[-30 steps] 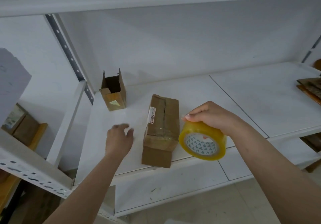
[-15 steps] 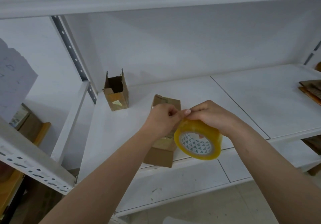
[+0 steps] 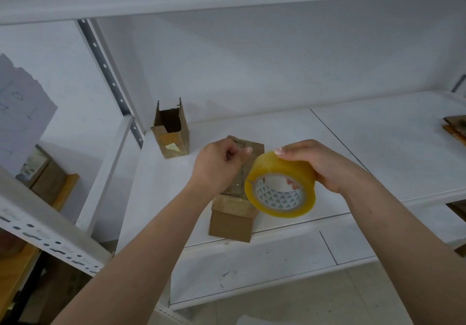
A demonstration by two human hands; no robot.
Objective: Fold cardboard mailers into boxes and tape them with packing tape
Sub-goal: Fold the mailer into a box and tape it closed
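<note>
A closed brown cardboard box (image 3: pixel 233 221) lies on the white shelf (image 3: pixel 378 153), its near end over the front edge. My right hand (image 3: pixel 325 165) grips a yellow roll of packing tape (image 3: pixel 281 186) just above the box's right side. My left hand (image 3: pixel 218 167) pinches the free end of the tape, and a short clear strip (image 3: pixel 239 175) hangs between it and the roll, over the box's top. Both hands hide most of the box's top face.
An open-topped cardboard box (image 3: pixel 171 129) stands upright at the shelf's back left, beside the perforated metal upright (image 3: pixel 111 74). Flat cardboard pieces (image 3: pixel 456 127) lie at the far right. A second rack (image 3: pixel 37 226) with boxes is at the left.
My left hand came over from the shelf left of the box to the roll, took the tape's end and pulled it leftward. The roll tilted a little.
</note>
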